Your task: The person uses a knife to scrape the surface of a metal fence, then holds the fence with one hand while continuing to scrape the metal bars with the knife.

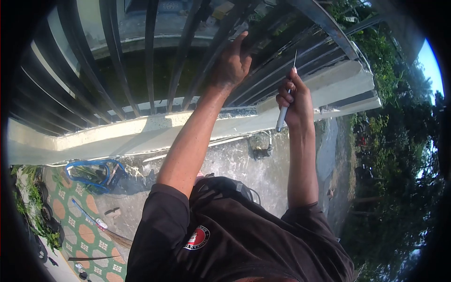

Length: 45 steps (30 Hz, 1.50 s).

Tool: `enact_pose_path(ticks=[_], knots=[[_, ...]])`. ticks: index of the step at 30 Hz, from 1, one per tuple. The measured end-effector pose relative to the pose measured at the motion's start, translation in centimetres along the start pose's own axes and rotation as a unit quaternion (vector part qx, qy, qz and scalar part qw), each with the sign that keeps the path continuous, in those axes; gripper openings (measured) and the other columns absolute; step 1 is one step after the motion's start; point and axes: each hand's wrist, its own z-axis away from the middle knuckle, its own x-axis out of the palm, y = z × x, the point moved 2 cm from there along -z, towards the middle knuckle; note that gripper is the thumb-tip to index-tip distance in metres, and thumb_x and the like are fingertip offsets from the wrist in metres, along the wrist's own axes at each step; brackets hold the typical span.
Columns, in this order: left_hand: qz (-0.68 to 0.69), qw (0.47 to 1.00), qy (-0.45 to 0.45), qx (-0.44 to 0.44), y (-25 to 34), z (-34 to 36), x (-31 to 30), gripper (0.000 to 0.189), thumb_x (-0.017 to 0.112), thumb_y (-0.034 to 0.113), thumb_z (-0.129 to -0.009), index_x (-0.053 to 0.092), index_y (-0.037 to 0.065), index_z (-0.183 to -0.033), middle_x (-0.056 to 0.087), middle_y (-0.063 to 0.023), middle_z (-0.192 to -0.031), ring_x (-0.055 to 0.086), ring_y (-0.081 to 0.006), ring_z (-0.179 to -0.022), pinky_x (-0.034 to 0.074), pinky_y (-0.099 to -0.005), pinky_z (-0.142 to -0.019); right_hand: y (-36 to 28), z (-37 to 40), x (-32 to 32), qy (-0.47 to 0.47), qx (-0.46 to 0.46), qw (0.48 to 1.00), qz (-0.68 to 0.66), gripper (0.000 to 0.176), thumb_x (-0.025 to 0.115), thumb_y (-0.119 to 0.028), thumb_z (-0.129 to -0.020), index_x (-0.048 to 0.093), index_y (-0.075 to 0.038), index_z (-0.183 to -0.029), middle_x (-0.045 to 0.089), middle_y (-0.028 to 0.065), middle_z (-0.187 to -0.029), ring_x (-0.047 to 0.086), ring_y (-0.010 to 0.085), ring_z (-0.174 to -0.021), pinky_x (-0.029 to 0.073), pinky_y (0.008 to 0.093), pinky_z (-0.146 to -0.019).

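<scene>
My left hand (231,66) is at the dark metal bars (176,66) of a railing, its index finger and thumb stretched apart; the other fingers are partly hidden and nothing shows in its grasp. To its right, my right hand (297,99) is closed around a slim tool with a whitish handle (282,117). The tool's thin pointed metal tip (295,58) sticks up past the fingertips, near the bars, and does not visibly touch them. Which kind of tool it is I cannot tell.
A pale concrete ledge (164,123) runs under the bars. Below lie a blue-framed object (89,181), a broom (110,230) on patterned tiles (87,235), and a small box-like object (260,145) by the wall. Trees (390,164) stand at the right.
</scene>
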Motion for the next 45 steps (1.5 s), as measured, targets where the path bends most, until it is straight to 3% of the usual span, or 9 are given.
enact_pose_path(ticks=[8,12,15,20,24,29,34,39,45], knots=[[0.003,1.000,0.002,-0.016,0.2,0.1,0.0,0.056,0.061,0.014,-0.087,0.046,0.013,-0.141,0.066,-0.0220,-0.113,0.066,-0.0408,-0.100,0.055,-0.0447,-0.082,-1.1,0.0,-1.1,-0.059,-0.020,0.998,-0.011,0.017,0.053,-0.028,-0.103,0.054,-0.013,-0.094,0.045,-0.0071,-0.066,0.033,0.0019,-0.047,0.026,0.0184,-0.037],[0.012,1.000,0.019,-0.003,0.3,-0.3,-0.1,0.053,0.060,0.013,-0.088,0.047,0.012,-0.139,0.065,-0.0218,-0.114,0.066,-0.0407,-0.102,0.054,-0.0442,-0.083,2.8,-0.7,-2.1,-0.026,0.064,0.997,-0.017,0.016,0.052,-0.027,-0.103,0.055,-0.014,-0.094,0.045,-0.0069,-0.064,0.034,0.0023,-0.047,0.026,0.0184,-0.037],[0.019,0.999,0.033,0.003,0.0,0.0,0.1,0.049,0.061,0.017,-0.088,0.051,0.010,-0.135,0.067,-0.0210,-0.107,0.066,-0.0413,-0.098,0.054,-0.0440,-0.079,0.0,-0.6,-1.3,-0.074,-0.013,0.996,-0.052,0.017,0.051,-0.026,-0.104,0.055,-0.013,-0.094,0.046,-0.0066,-0.066,0.034,0.0025,-0.047,0.026,0.0183,-0.037],[0.048,0.998,0.036,0.007,-0.1,-0.1,0.2,0.044,0.061,0.022,-0.089,0.053,0.007,-0.130,0.067,-0.0206,-0.099,0.067,-0.0406,-0.091,0.054,-0.0442,-0.077,4.2,-2.0,-3.2,-0.043,0.085,0.993,-0.071,0.015,0.054,-0.027,-0.103,0.055,-0.013,-0.096,0.047,-0.0062,-0.067,0.033,0.0048,-0.046,0.027,0.0193,-0.038],[0.026,0.999,0.033,0.005,-0.4,0.3,0.1,0.044,0.061,0.027,-0.091,0.053,0.005,-0.128,0.067,-0.0195,-0.097,0.068,-0.0382,-0.089,0.054,-0.0431,-0.075,1.8,-1.5,-1.7,-0.067,0.003,0.996,-0.064,0.016,0.054,-0.028,-0.102,0.055,-0.014,-0.095,0.047,-0.0060,-0.067,0.033,0.0035,-0.047,0.027,0.0196,-0.038],[0.069,0.997,0.016,-0.020,0.1,-0.2,0.0,0.040,0.061,0.026,-0.091,0.055,0.005,-0.124,0.068,-0.0164,-0.089,0.069,-0.0356,-0.084,0.054,-0.0415,-0.073,3.4,-1.8,-2.0,-0.064,0.089,0.988,-0.111,0.019,0.054,-0.030,-0.102,0.055,-0.014,-0.093,0.048,-0.0063,-0.066,0.034,0.0031,-0.047,0.028,0.0194,-0.039],[0.048,0.998,0.028,-0.015,-0.5,0.3,0.5,0.036,0.061,0.026,-0.091,0.056,0.005,-0.120,0.068,-0.0149,-0.086,0.069,-0.0346,-0.081,0.054,-0.0413,-0.072,0.6,-1.5,-1.2,-0.086,-0.024,0.995,-0.052,0.020,0.051,-0.031,-0.104,0.055,-0.014,-0.093,0.047,-0.0063,-0.066,0.034,0.0029,-0.046,0.029,0.0192,-0.038],[0.063,0.998,0.011,-0.018,0.1,-0.2,-0.1,0.035,0.061,0.029,-0.093,0.056,0.006,-0.119,0.068,-0.0130,-0.085,0.069,-0.0344,-0.081,0.055,-0.0420,-0.071,2.8,-1.5,-1.5,-0.053,0.103,0.988,-0.107,0.019,0.050,-0.029,-0.104,0.054,-0.014,-0.093,0.045,-0.0063,-0.064,0.035,0.0038,-0.047,0.030,0.0202,-0.039],[0.042,0.999,0.011,-0.015,0.0,0.1,0.0,0.035,0.060,0.029,-0.093,0.056,0.007,-0.119,0.069,-0.0153,-0.086,0.069,-0.0363,-0.082,0.055,-0.0432,-0.072,-2.2,-0.8,-0.4,-0.107,-0.025,0.991,-0.075,0.016,0.052,-0.027,-0.104,0.053,-0.014,-0.094,0.046,-0.0054,-0.067,0.035,0.0032,-0.048,0.031,0.0190,-0.040]])
